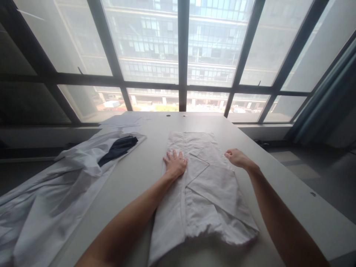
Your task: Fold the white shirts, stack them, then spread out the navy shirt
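Note:
A white garment lies folded lengthwise on the white table, with layered folds and creases across its right part and a ruffled near edge. My left hand presses flat on its left part, fingers spread, holding nothing. At the garment's right edge is my right hand, its fingers curled together in a pinch. The fingertips meet the cloth's edge there, though the exact grip is small in view. The kind of garment cannot be made out.
A heap of white cloth covers the table's left side, with a dark folded cloth on it. Sheets of paper lie at the far left. The white table reaches toward large windows; a curtain hangs right.

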Action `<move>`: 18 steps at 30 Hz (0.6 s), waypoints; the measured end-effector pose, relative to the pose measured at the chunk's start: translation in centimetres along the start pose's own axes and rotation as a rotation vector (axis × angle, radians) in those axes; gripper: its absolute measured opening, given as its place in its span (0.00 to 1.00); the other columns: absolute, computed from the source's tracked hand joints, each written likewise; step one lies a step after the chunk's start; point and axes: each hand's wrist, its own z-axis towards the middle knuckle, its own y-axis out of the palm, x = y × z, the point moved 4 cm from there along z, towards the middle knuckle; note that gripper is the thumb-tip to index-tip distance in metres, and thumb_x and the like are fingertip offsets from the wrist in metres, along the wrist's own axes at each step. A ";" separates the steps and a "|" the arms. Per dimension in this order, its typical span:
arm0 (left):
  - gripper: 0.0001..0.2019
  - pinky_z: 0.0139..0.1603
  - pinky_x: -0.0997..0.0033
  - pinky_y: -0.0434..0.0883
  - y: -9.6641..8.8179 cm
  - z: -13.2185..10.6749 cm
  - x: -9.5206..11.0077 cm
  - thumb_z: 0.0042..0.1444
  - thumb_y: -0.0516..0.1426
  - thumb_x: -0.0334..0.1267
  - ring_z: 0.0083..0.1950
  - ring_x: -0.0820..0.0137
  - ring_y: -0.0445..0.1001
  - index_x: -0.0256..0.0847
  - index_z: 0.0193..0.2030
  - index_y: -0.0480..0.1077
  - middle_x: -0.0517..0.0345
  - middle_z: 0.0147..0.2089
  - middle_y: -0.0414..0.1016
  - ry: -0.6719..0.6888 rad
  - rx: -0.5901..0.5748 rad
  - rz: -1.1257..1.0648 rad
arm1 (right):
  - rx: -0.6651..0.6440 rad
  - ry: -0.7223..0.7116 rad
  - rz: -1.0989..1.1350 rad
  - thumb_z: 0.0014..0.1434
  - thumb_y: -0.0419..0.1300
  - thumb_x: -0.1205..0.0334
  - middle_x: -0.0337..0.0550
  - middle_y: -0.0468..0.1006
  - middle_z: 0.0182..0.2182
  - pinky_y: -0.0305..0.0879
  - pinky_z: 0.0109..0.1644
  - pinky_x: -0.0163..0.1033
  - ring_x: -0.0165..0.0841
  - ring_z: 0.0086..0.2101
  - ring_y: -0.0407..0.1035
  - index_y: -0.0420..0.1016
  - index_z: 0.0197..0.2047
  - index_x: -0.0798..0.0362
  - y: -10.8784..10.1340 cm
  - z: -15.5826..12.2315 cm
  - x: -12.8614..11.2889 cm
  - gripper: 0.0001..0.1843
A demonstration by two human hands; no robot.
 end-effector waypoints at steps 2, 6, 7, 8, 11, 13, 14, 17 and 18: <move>0.32 0.68 0.26 0.47 -0.1 0.0 0.0 0.69 0.43 0.54 0.76 0.33 0.45 0.41 0.75 0.56 0.35 0.78 0.46 -0.004 -0.002 0.003 | 0.043 -0.056 -0.056 0.64 0.56 0.59 0.56 0.83 0.43 0.69 0.48 0.41 0.41 0.43 0.76 0.81 0.46 0.57 2.5 -1.0 -2.8 0.15; 0.32 0.67 0.26 0.48 -0.1 -0.3 -0.1 0.69 0.44 0.53 0.75 0.32 0.45 0.41 0.75 0.57 0.35 0.77 0.48 0.002 0.013 0.005 | 0.119 -0.160 -0.161 0.70 0.50 0.54 0.60 0.61 0.70 0.50 0.71 0.52 0.46 0.69 0.52 0.63 0.70 0.58 8.5 -3.8 -6.7 0.30; 0.31 0.67 0.26 0.48 -0.1 -0.4 0.0 0.69 0.44 0.52 0.75 0.32 0.45 0.41 0.74 0.58 0.35 0.77 0.48 0.007 0.021 0.002 | 0.051 -0.148 -0.181 0.71 0.49 0.52 0.59 0.58 0.71 0.46 0.72 0.56 0.47 0.71 0.49 0.61 0.71 0.57 9.9 -4.3 -6.9 0.31; 0.31 0.67 0.26 0.48 0.0 -0.4 0.0 0.69 0.44 0.52 0.75 0.33 0.45 0.41 0.74 0.58 0.35 0.77 0.48 0.010 0.029 -0.001 | -0.011 -0.132 -0.202 0.71 0.48 0.49 0.59 0.55 0.72 0.44 0.72 0.58 0.48 0.71 0.46 0.58 0.73 0.57 10.9 -4.7 -6.7 0.33; 0.32 0.68 0.26 0.46 0.0 -0.2 0.1 0.69 0.44 0.54 0.76 0.33 0.44 0.41 0.75 0.57 0.36 0.78 0.47 0.011 0.024 -0.032 | -0.104 -0.074 -0.255 0.72 0.44 0.45 0.61 0.52 0.73 0.42 0.72 0.59 0.49 0.72 0.44 0.55 0.74 0.58 11.7 -5.0 -5.6 0.35; 0.35 0.68 0.25 0.46 -0.3 0.1 0.4 0.67 0.46 0.57 0.77 0.35 0.42 0.43 0.75 0.55 0.38 0.78 0.46 0.050 -0.005 -0.102 | -0.109 -0.059 -0.287 0.73 0.43 0.45 0.60 0.51 0.74 0.41 0.72 0.59 0.48 0.72 0.43 0.54 0.75 0.57 11.3 -4.8 -4.7 0.35; 0.36 0.68 0.25 0.47 -0.6 0.2 0.7 0.66 0.48 0.59 0.77 0.36 0.42 0.44 0.76 0.54 0.40 0.78 0.47 0.086 -0.002 -0.150 | -0.106 -0.053 -0.301 0.73 0.43 0.45 0.60 0.51 0.74 0.41 0.72 0.60 0.48 0.72 0.43 0.55 0.75 0.56 10.9 -4.7 -4.3 0.35; 0.34 0.71 0.33 0.51 -2.2 0.2 1.7 0.63 0.53 0.56 0.76 0.45 0.48 0.48 0.73 0.58 0.47 0.77 0.52 0.210 0.145 -0.272 | -0.091 -0.026 -0.345 0.72 0.43 0.44 0.59 0.52 0.74 0.42 0.72 0.60 0.49 0.72 0.44 0.56 0.75 0.54 9.9 -4.2 -2.7 0.35; 0.31 0.71 0.38 0.53 -2.7 0.0 2.0 0.63 0.55 0.54 0.75 0.48 0.53 0.48 0.71 0.62 0.48 0.74 0.57 0.248 0.205 -0.296 | -0.089 -0.017 -0.361 0.72 0.43 0.44 0.59 0.53 0.73 0.42 0.72 0.60 0.49 0.72 0.44 0.56 0.75 0.53 9.6 -3.9 -2.0 0.35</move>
